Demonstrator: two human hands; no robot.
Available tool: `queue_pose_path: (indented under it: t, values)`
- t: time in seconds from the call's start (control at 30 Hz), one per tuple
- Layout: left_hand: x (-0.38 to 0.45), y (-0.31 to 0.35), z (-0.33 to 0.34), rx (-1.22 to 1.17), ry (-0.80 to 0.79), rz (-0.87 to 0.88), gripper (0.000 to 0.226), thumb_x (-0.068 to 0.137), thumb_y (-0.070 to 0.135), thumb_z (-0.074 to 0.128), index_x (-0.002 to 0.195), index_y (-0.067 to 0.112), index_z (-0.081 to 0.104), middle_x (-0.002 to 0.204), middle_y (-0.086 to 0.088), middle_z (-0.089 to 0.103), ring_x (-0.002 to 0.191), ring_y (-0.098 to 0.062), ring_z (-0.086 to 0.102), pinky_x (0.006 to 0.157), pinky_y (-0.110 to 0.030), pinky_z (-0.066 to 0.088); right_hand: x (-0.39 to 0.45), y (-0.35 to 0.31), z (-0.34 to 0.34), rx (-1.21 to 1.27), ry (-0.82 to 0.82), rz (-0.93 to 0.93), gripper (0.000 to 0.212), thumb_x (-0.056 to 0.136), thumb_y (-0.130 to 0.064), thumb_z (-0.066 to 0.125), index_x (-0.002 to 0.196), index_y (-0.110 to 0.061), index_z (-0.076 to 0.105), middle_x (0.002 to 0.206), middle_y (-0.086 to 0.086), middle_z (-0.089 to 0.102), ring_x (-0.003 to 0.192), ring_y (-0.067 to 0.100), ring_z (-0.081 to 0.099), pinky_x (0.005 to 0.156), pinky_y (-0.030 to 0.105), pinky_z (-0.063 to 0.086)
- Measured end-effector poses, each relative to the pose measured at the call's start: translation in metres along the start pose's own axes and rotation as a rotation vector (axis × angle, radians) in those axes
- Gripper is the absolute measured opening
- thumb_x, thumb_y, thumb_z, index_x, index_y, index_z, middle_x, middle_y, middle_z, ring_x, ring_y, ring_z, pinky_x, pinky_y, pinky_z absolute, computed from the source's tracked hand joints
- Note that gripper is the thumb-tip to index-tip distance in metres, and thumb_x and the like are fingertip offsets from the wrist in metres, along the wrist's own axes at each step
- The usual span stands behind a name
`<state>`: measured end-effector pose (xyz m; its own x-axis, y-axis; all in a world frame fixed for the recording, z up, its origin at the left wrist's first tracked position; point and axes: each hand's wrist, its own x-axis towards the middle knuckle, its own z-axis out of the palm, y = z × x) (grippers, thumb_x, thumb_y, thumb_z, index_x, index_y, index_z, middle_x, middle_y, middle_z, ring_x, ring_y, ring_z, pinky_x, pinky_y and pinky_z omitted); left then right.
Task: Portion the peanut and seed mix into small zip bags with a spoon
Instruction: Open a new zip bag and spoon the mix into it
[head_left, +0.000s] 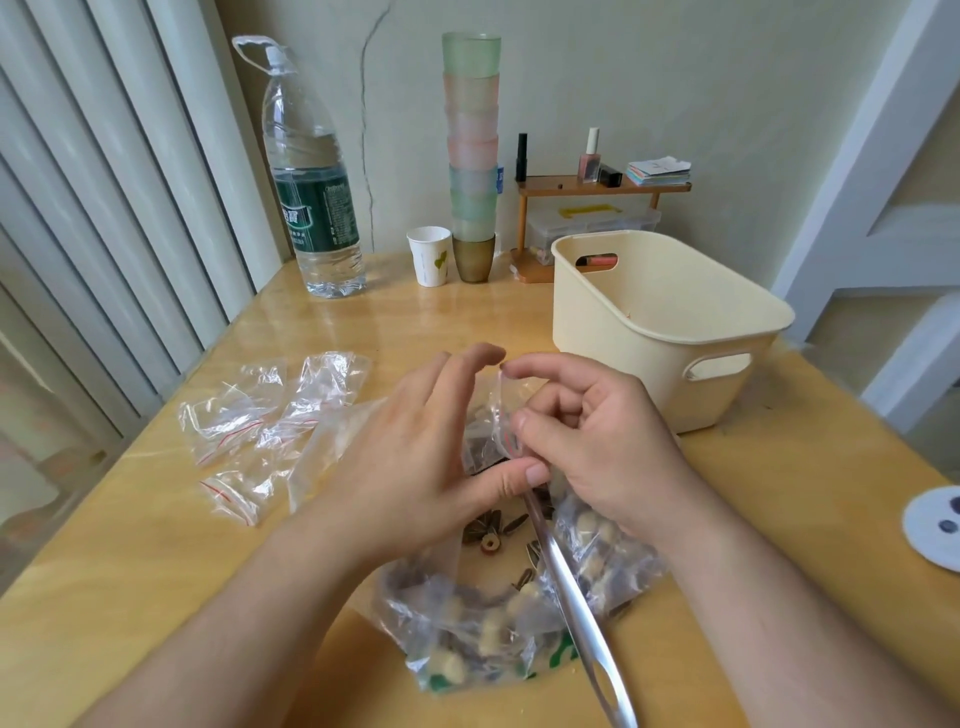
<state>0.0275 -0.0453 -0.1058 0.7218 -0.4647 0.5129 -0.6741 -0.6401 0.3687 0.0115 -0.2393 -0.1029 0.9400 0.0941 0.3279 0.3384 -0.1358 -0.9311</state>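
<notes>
A small clear zip bag (491, 415) with dark seeds inside is held upright between both hands above the table. My left hand (415, 457) pinches its lower edge with the thumb, fingers spread above. My right hand (587, 441) pinches the red zip strip at the bag's top edge. Below the hands lies a large open plastic bag of peanut and seed mix (483, 623), with some seeds spilled on the table. A metal spoon (571, 597) rests with its bowl in that bag, handle pointing toward me; neither hand holds it.
Several empty small zip bags (260, 426) lie to the left. A cream plastic basket (665, 322) stands at the right. At the back are a big water bottle (311, 197), a paper cup (428, 254), a tall stack of cups (471, 156) and a small wooden shelf (597, 187).
</notes>
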Motion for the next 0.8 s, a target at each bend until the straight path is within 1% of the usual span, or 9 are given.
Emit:
queue_pose_path:
  t: [0.1,0.2,0.33,0.4,0.47,0.53,0.67,0.73,0.8]
  values:
    - [0.000,-0.003,-0.004,-0.006,-0.047,0.002,0.089,0.076,0.083,0.063,0.143,0.028,0.039,0.129,0.017,0.052,0.111,0.002,0.049,0.085,-0.016,0.041,0.001,0.001,-0.002,0.032,-0.023,-0.009,0.030,0.097,-0.001,0.067,0.112,-0.027,0.070,0.064,0.000,0.065,0.065,0.014,0.061,0.069,0.029,0.053]
    - [0.001,-0.010,-0.010,-0.010,-0.099,-0.042,0.068,0.074,0.065,0.066,0.130,0.032,0.045,0.099,0.025,0.048,0.090,0.007,0.049,0.070,-0.013,0.039,0.001,0.000,-0.012,-0.023,-0.068,-0.004,0.022,0.101,-0.009,0.064,0.103,-0.030,0.069,0.074,-0.001,0.067,0.065,0.017,0.062,0.065,0.031,0.053]
    - [0.005,-0.022,-0.020,-0.083,-0.221,-0.190,0.036,0.067,0.041,0.060,0.101,0.035,0.048,0.071,0.011,0.043,0.063,-0.007,0.043,0.055,-0.028,0.032,-0.001,0.003,-0.028,-0.597,-0.282,-0.054,0.031,0.099,-0.017,0.067,0.105,-0.046,0.077,0.096,-0.018,0.065,0.089,0.006,0.063,0.085,0.028,0.052]
    - [0.006,-0.027,-0.023,-0.097,-0.242,-0.260,0.028,0.068,0.030,0.062,0.092,0.033,0.048,0.066,0.008,0.043,0.060,-0.011,0.041,0.054,-0.031,0.032,-0.005,0.001,-0.024,-0.802,-0.432,-0.022,0.037,0.102,-0.018,0.064,0.111,-0.052,0.074,0.098,-0.020,0.057,0.096,-0.001,0.055,0.082,0.022,0.046]
    - [0.006,-0.028,-0.023,-0.044,-0.265,-0.337,0.027,0.077,0.029,0.071,0.091,0.032,0.048,0.070,0.007,0.049,0.062,-0.010,0.045,0.057,-0.032,0.034,-0.008,0.003,-0.017,-0.932,-0.482,0.008,0.037,0.104,-0.021,0.061,0.112,-0.055,0.073,0.096,-0.020,0.051,0.097,-0.005,0.048,0.077,0.019,0.041]
    - [0.006,-0.026,-0.019,0.012,-0.267,-0.421,0.030,0.086,0.047,0.074,0.093,0.033,0.049,0.075,0.007,0.056,0.069,-0.014,0.053,0.059,-0.035,0.038,-0.007,0.009,-0.014,-0.967,-0.449,-0.026,0.032,0.103,-0.022,0.062,0.107,-0.052,0.074,0.093,-0.020,0.049,0.097,-0.002,0.045,0.083,0.024,0.045]
    - [0.002,-0.017,-0.001,0.236,-0.311,-0.494,0.055,0.080,0.084,0.053,0.089,0.031,0.042,0.095,0.008,0.057,0.089,-0.020,0.056,0.077,-0.040,0.050,-0.003,0.010,-0.014,-0.991,-0.334,-0.100,0.027,0.101,-0.019,0.062,0.100,-0.043,0.075,0.094,-0.021,0.053,0.101,0.004,0.042,0.093,0.032,0.042]
    - [0.000,-0.012,0.007,0.282,-0.368,-0.523,0.057,0.078,0.086,0.050,0.091,0.032,0.040,0.104,0.008,0.053,0.100,-0.020,0.053,0.087,-0.042,0.050,0.000,0.008,-0.018,-0.969,-0.244,-0.119,0.026,0.101,-0.018,0.062,0.102,-0.041,0.075,0.098,-0.024,0.055,0.104,0.005,0.045,0.087,0.030,0.037]
    - [0.001,-0.010,0.012,0.292,-0.351,-0.523,0.043,0.084,0.070,0.054,0.094,0.031,0.041,0.106,0.008,0.051,0.105,-0.020,0.053,0.088,-0.042,0.050,0.002,0.008,-0.020,-0.918,-0.172,-0.167,0.022,0.099,-0.017,0.066,0.100,-0.037,0.075,0.098,-0.022,0.057,0.101,0.009,0.052,0.083,0.032,0.042]
